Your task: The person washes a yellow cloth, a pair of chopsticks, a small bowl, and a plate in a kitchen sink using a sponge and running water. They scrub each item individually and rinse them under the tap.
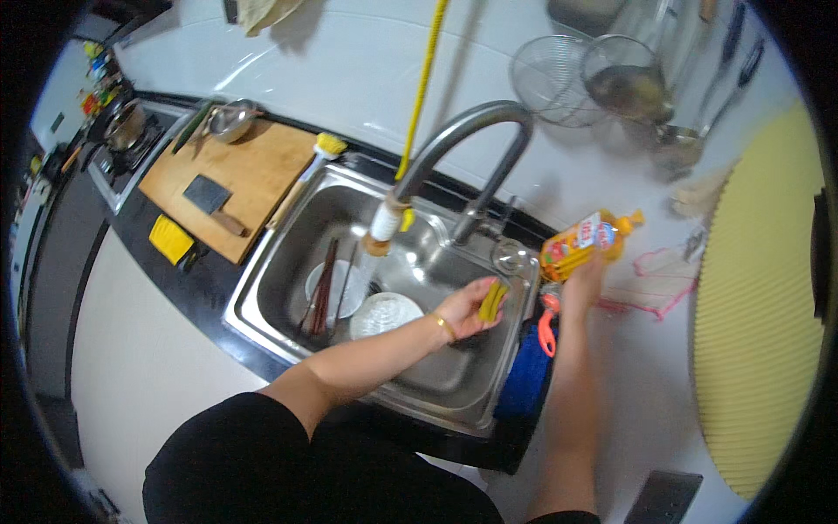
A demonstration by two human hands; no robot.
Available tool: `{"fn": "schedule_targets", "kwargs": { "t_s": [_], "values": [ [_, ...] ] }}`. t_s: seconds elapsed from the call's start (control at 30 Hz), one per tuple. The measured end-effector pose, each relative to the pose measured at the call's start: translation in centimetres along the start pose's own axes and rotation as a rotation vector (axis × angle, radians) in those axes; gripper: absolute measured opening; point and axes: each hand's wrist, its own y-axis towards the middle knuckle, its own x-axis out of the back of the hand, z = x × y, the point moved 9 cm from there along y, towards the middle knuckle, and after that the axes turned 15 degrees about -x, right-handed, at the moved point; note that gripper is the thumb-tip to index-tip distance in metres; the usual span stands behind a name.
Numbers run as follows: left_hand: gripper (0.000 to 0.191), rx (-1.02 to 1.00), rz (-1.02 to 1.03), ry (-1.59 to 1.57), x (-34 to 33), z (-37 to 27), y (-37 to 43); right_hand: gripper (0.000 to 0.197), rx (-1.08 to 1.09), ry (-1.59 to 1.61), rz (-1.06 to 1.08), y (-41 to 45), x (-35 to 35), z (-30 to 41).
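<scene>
My left hand (466,312), with a gold bracelet at the wrist, is over the right part of a stainless steel sink (452,386). It holds a small yellow-green sponge (492,301). My right hand (582,278), slightly blurred, grips a yellow-orange bottle of dish soap (579,247) beside the sink's right rim. Water runs from the spray head (386,223) of the faucet (488,114) into the basin. Down there are a white bowl (350,288), a white plate (386,316) under water, and dark chopsticks (321,298).
Left of the sink, a wooden cutting board (262,154) bears a cleaver (208,194) and a metal bowl (230,123). A yellow cloth (171,239) lies near it. A red-handled peeler (547,327) and a blue cloth (522,380) are at the right edge. Strainers (550,82) hang on the wall.
</scene>
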Motion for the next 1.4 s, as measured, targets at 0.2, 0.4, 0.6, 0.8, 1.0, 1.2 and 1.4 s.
{"fn": "schedule_targets", "kwargs": {
  "t_s": [0.2,0.4,0.6,0.8,1.0,1.2,1.4],
  "values": [
    [0.020,-0.179,-0.334,0.307,13.3,-5.4,-9.9,0.036,-1.079,0.701,0.750,-26.5,-18.6,-3.8],
    [0.021,-0.611,-0.670,1.348,21.1,-13.3,-13.5,0.046,-1.437,1.009,0.989,-36.1,-25.3,2.8],
    [0.019,-0.647,-0.450,2.105,17.7,-16.6,-15.1,0.046,-1.587,1.194,0.887,-39.7,-28.6,-0.4],
    [0.046,-0.312,-0.955,2.209,21.1,-25.7,-17.1,0.047,-1.465,0.445,0.850,-37.3,-25.6,-4.2],
    [0.093,0.165,-0.774,2.371,21.8,-25.2,-14.8,0.036,-1.066,0.111,0.776,-35.3,-23.4,-7.2],
    [0.062,-0.001,-0.722,2.170,29.9,-23.2,-12.2,0.031,-0.990,0.361,0.572,-33.0,-20.8,-4.8],
    [0.029,0.038,-0.258,1.102,23.4,-21.4,-11.9,0.035,-1.287,0.968,0.756,-34.5,-25.9,1.9]
  ]
}}
